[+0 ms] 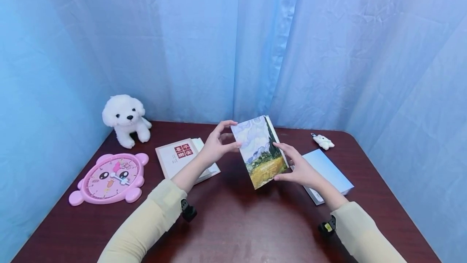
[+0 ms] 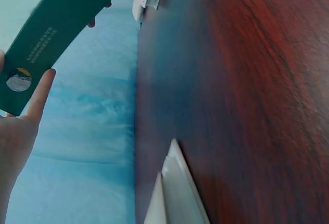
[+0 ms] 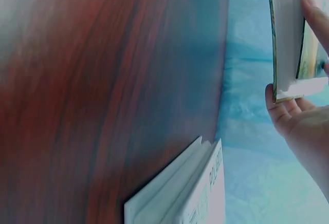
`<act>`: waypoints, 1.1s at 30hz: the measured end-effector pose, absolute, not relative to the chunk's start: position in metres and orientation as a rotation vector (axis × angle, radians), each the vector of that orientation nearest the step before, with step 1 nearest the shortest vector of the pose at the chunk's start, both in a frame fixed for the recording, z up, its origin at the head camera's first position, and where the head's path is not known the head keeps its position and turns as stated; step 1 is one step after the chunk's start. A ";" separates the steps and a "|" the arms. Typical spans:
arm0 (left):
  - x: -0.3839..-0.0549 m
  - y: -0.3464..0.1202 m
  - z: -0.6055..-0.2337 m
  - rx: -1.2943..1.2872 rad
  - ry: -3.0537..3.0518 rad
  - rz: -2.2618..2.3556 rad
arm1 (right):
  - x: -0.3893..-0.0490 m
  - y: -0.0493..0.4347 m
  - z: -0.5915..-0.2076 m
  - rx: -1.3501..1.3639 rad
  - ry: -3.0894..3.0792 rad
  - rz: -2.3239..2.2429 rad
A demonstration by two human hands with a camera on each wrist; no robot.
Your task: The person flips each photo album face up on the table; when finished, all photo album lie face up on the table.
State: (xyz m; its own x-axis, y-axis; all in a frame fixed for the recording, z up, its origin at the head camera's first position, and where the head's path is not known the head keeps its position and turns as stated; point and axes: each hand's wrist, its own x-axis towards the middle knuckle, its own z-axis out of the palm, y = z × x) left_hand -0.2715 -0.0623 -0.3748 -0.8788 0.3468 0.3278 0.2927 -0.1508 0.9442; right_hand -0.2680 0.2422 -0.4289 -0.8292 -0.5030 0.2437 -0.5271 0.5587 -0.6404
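Observation:
A book with a painted landscape cover (image 1: 257,151) is held up over the middle of the table, tilted, its cover facing the head camera. My left hand (image 1: 215,143) grips its left side, thumb on the cover's edge. On the opposite side my right hand (image 1: 297,165) pinches the edge between thumb and fingers. The left wrist view catches the dark green spine (image 2: 56,34) beside the left hand (image 2: 20,136). White page edges (image 3: 288,34) show in the right wrist view, with the right hand (image 3: 308,126) around them.
Left of the held book lies a cream book with red characters (image 1: 178,157). A pink toy clock (image 1: 109,178) and a white plush dog (image 1: 129,119) are farther left. At right lie a pale blue book (image 1: 328,169) and a small white plush keychain (image 1: 324,142). Blue curtains (image 1: 197,52) hang behind.

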 end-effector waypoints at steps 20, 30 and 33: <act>-0.309 -0.079 -0.442 0.757 2.562 1.654 | -0.286 0.251 -0.449 0.987 -2.866 1.034; -0.321 -0.087 -0.450 0.794 2.639 1.426 | -0.291 0.242 -0.459 0.953 -2.938 0.958; -0.325 -0.090 -0.451 0.811 2.658 1.359 | -0.294 0.239 -0.458 0.968 -2.974 0.933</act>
State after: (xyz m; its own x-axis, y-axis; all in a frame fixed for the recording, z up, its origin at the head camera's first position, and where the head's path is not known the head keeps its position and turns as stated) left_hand -0.3254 -0.0900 -0.4514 -0.8615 0.4712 0.1891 0.4291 0.4767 0.7672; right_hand -0.2940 0.2394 -0.4576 -0.8171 -0.5736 0.0581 -0.5039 0.6616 -0.5554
